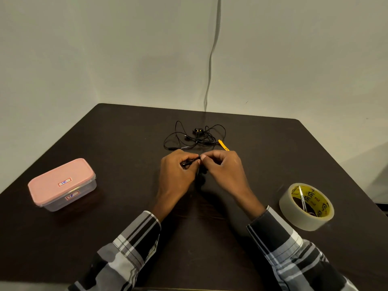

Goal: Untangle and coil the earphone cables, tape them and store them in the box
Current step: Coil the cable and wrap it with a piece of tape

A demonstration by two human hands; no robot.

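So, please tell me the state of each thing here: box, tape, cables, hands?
box: shut, pink lid on.
tape roll: lying flat, untouched.
tangled earphone cables: loose heap on the table, not coiled.
held cable: pinched between both hands.
left hand: gripping the cable.
right hand: pinching the cable.

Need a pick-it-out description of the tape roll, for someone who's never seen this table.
On the dark table, look at the person's right side, near the right sleeve. The tape roll lies flat there: a pale translucent ring with a yellow printed core. It is the only round thing; the box opposite is rectangular with a pink lid.
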